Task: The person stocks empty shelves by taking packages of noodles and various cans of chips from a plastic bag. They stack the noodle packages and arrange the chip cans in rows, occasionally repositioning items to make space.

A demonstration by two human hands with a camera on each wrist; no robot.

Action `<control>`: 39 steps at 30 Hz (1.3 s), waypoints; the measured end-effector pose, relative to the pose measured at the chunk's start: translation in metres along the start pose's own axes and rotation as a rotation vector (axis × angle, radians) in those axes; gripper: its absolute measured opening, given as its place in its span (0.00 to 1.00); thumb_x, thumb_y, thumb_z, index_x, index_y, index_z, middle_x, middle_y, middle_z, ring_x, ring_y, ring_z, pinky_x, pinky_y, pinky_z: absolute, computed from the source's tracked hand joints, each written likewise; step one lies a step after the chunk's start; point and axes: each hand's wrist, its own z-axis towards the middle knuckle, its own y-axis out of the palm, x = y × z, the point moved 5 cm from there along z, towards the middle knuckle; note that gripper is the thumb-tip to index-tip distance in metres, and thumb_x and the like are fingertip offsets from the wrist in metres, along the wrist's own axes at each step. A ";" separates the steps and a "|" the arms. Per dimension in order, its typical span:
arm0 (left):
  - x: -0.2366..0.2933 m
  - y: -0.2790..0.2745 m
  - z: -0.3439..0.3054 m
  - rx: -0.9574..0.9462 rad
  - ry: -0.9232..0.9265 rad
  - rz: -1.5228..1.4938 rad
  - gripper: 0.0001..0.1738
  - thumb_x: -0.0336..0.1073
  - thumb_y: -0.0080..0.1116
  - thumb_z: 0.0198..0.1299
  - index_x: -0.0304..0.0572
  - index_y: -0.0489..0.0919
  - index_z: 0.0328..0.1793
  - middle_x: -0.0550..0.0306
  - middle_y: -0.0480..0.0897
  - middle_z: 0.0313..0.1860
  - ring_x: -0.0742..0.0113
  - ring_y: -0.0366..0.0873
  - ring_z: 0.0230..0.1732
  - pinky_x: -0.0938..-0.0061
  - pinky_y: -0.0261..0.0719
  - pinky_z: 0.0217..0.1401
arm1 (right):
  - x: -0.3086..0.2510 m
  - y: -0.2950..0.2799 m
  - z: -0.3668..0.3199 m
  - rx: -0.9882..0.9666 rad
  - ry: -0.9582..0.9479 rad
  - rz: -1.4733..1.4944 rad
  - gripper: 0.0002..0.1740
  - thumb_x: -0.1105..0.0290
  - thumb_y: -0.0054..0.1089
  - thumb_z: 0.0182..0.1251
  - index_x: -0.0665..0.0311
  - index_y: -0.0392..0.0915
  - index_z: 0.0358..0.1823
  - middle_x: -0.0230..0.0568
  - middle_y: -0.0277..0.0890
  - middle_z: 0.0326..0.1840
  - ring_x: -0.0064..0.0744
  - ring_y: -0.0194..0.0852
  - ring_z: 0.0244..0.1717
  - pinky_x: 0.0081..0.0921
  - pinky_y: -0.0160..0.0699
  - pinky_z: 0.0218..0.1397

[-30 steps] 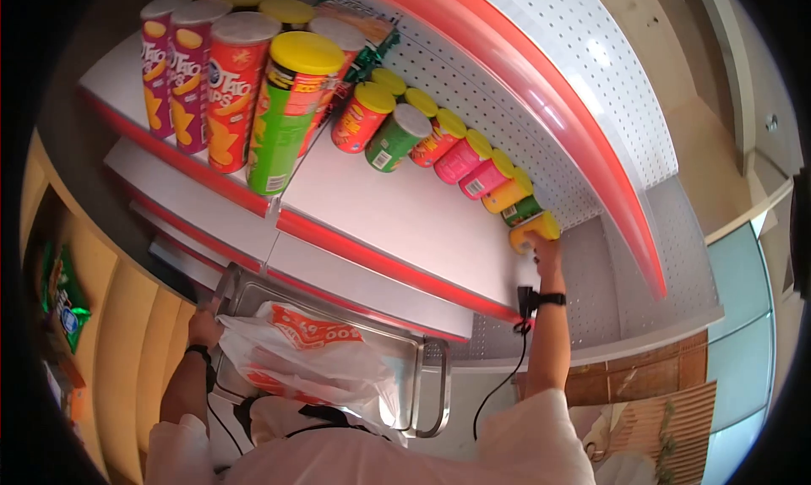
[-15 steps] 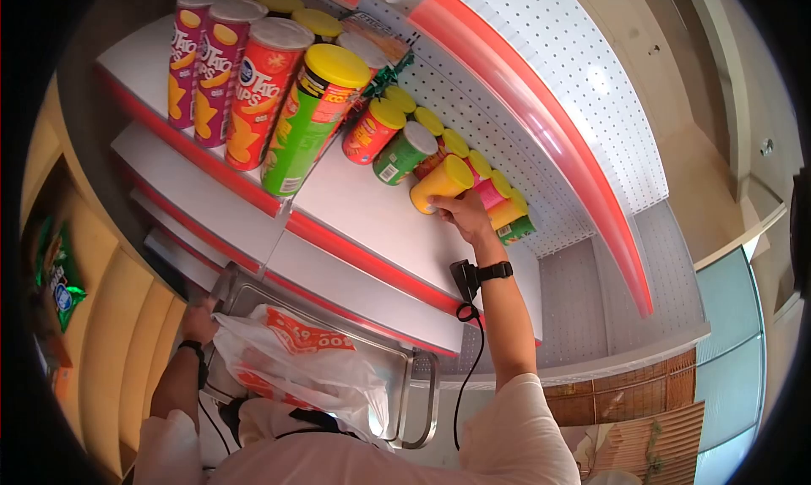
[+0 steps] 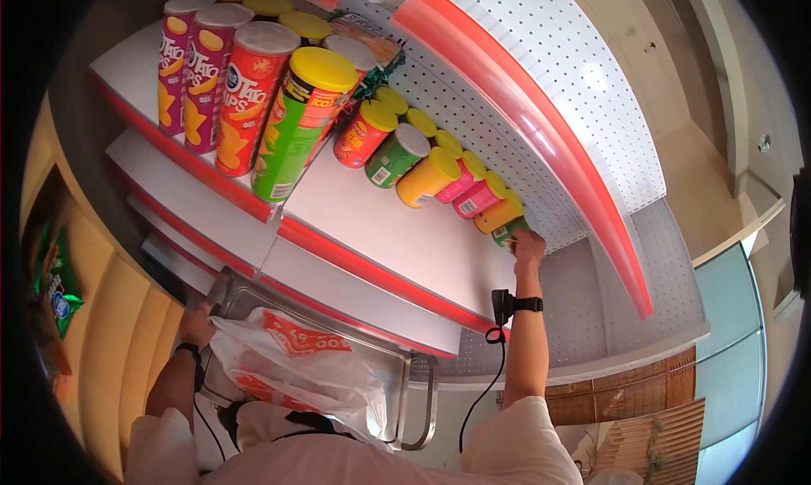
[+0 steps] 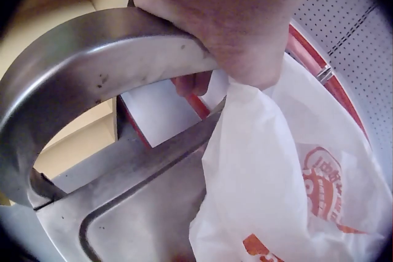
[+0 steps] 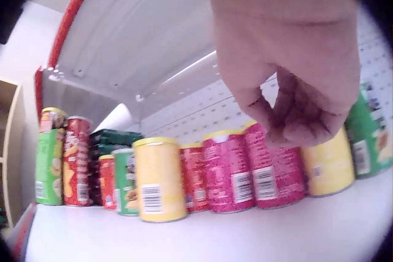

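Observation:
At the right end of a row of short chip cans, my right hand (image 3: 529,247) is right at a small green can (image 3: 509,230). In the right wrist view its fingers are loosely curled with nothing between them, and the green can (image 5: 368,133) stands partly behind the hand. A yellow can (image 3: 428,177) stands slightly forward in the row, between a green can with a grey lid (image 3: 398,156) and a pink can (image 3: 461,177). My left hand (image 3: 197,325) grips the metal handle (image 4: 116,59) of a tray cart, beside a white plastic bag (image 4: 245,164).
Tall chip tubes (image 3: 304,126) crowd the shelf's left side. A red-edged shelf (image 3: 363,257) runs across the front, with a red-rimmed upper shelf (image 3: 524,130) and perforated back panel (image 3: 541,88) above. The metal tray (image 3: 401,350) carries the bag.
My right hand moved left with the yellow can from the row's right end, set it down farther left and let go, then moved back right to the green can. The left hand stays on the handle.

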 end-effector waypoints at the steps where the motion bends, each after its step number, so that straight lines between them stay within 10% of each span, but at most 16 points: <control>1: -0.005 0.004 0.002 0.017 0.011 -0.006 0.27 0.38 0.65 0.45 0.43 0.73 0.54 0.40 0.82 0.39 0.43 0.79 0.44 0.56 0.78 0.48 | 0.030 -0.013 0.025 0.008 0.004 -0.002 0.17 0.74 0.61 0.49 0.74 0.76 0.42 0.43 0.78 0.39 0.27 0.76 0.30 0.22 0.73 0.29; 4: -0.002 0.000 0.001 0.021 0.019 -0.010 0.29 0.37 0.65 0.43 0.41 0.73 0.55 0.38 0.82 0.36 0.41 0.80 0.41 0.55 0.79 0.46 | 0.058 -0.039 0.049 0.402 -0.127 -0.129 0.22 0.74 0.63 0.49 0.67 0.70 0.48 0.36 0.77 0.34 0.27 0.73 0.24 0.26 0.69 0.26; 6: 0.002 -0.007 -0.004 0.043 0.021 -0.043 0.27 0.37 0.65 0.43 0.37 0.73 0.52 0.38 0.82 0.36 0.41 0.80 0.41 0.54 0.79 0.45 | 0.063 -0.008 0.042 -0.143 -0.024 0.287 0.25 0.73 0.66 0.50 0.59 0.67 0.51 0.28 0.75 0.38 0.24 0.73 0.36 0.34 0.66 0.39; 9: 0.006 -0.011 -0.006 0.033 -0.036 -0.049 0.27 0.39 0.65 0.44 0.35 0.72 0.50 0.37 0.81 0.37 0.40 0.80 0.41 0.55 0.79 0.46 | 0.049 0.007 0.037 -0.346 -0.064 0.364 0.25 0.72 0.67 0.52 0.54 0.67 0.51 0.23 0.74 0.44 0.22 0.69 0.46 0.35 0.60 0.45; 19: -0.011 0.009 0.006 0.064 -0.019 -0.094 0.23 0.38 0.64 0.44 0.39 0.75 0.47 0.38 0.82 0.36 0.40 0.80 0.42 0.55 0.78 0.46 | 0.026 -0.017 -0.014 -0.172 -0.142 0.034 0.20 0.59 0.77 0.38 0.57 0.81 0.33 0.27 0.79 0.27 0.19 0.70 0.21 0.19 0.56 0.19; 20: -0.011 0.010 0.007 0.058 -0.027 -0.081 0.23 0.38 0.64 0.44 0.39 0.75 0.48 0.38 0.82 0.37 0.40 0.80 0.42 0.55 0.78 0.47 | 0.006 -0.013 -0.039 -0.146 -0.097 -0.086 0.19 0.73 0.74 0.44 0.70 0.80 0.40 0.38 0.80 0.34 0.28 0.79 0.29 0.24 0.79 0.33; 22: -0.007 0.005 0.005 0.044 -0.027 -0.064 0.24 0.38 0.65 0.44 0.40 0.75 0.48 0.38 0.82 0.37 0.40 0.80 0.42 0.55 0.78 0.47 | -0.002 0.011 -0.061 -0.276 -0.231 0.068 0.15 0.65 0.76 0.44 0.61 0.81 0.32 0.30 0.78 0.26 0.18 0.70 0.20 0.16 0.60 0.19; 39: -0.005 0.005 0.002 0.062 0.004 -0.004 0.24 0.40 0.64 0.45 0.36 0.74 0.48 0.38 0.82 0.35 0.41 0.80 0.41 0.54 0.79 0.46 | -0.057 0.125 -0.073 -0.604 -0.213 0.103 0.16 0.69 0.69 0.51 0.65 0.74 0.38 0.33 0.74 0.29 0.21 0.68 0.25 0.17 0.67 0.28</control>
